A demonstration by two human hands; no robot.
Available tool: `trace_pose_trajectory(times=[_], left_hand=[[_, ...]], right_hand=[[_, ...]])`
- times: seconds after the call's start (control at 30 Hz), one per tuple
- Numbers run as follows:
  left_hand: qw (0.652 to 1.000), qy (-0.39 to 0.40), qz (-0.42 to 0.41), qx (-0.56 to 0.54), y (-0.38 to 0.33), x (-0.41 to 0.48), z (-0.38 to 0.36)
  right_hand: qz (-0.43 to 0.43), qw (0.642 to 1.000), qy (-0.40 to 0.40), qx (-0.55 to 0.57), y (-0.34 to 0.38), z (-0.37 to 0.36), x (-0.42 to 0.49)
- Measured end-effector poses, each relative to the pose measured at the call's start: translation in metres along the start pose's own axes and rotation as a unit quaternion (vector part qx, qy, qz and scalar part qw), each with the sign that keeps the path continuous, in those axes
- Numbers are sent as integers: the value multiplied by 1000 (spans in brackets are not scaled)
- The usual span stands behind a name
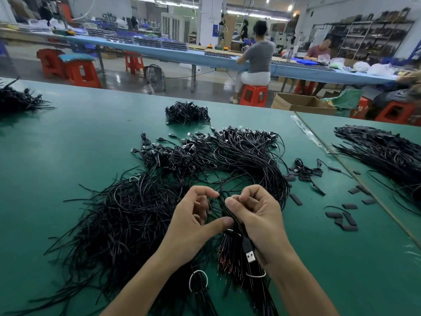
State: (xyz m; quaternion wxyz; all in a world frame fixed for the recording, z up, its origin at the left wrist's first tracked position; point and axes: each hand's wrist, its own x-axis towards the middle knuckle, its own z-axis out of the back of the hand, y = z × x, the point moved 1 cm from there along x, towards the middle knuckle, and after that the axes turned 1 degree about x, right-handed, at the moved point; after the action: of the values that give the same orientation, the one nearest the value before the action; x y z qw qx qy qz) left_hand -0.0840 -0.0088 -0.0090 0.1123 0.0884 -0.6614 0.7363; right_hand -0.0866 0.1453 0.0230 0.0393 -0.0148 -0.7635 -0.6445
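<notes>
A thin bundle of black cables (224, 212) is being gripped by the curled fingers (249, 195) of the right hand (259, 221), with the thumb being laid across it from above. The same bundle is being pinched by the left hand (196, 224). The index fingertip is being set against its upper end and the outstretched thumb is being pressed against its side, while the remaining fingers are being held bent toward the palm. Both wrists are being angled inward, the forearms entering from the lower edge and converging over the near part of the desk (68, 156). Under the heel of the right hand a USB plug (250, 256) is being observed, just above a white tie (256, 275) that is binding cables. The gripped bundle is being held over the heap of loose cables (141, 208) spread across the desk. Black sleeve pieces (346, 221) are lying to the right, well apart from the hands.
</notes>
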Motion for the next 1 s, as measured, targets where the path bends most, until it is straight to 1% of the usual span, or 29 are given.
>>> trace_pose_trajectory(times=[0.03,0.13,0.23,0.33,0.43,0.5,0.6,0.67,0.73,0.8,0.9,0.97,1.0], left_hand=[[1000,5,2,6,0,0,-1],[999,20,46,3,2,-1,-7],[995,28,66,-66,1,-3,-13],[985,-1,78,-151,1,-2,-14],[975,-33,105,-194,3,1,-11],[959,-44,126,-250,1,3,-8],[911,-45,178,-369,-4,6,-6],[899,-42,178,-397,-5,9,-4],[893,-50,160,-418,-6,10,-2],[898,-63,138,-414,-4,11,-1],[915,-49,110,-386,0,9,-3],[935,-35,82,-344,6,7,-2],[949,-28,70,-306,8,5,0]], right_hand=[[13,1000,5,-17,1,0,0],[69,993,24,-90,6,-4,-2],[126,976,34,-174,9,-9,-4],[148,963,33,-223,8,-11,-6],[171,939,19,-297,5,-11,-8],[171,937,24,-305,3,-10,-9],[162,948,30,-273,3,-9,-9],[150,953,34,-263,1,-9,-9],[129,961,31,-245,-3,-8,-9],[111,969,34,-216,-6,-6,-9],[101,975,29,-194,-8,-4,-8],[101,974,6,-203,-8,0,-4],[104,973,-4,-207,-7,1,-3]])
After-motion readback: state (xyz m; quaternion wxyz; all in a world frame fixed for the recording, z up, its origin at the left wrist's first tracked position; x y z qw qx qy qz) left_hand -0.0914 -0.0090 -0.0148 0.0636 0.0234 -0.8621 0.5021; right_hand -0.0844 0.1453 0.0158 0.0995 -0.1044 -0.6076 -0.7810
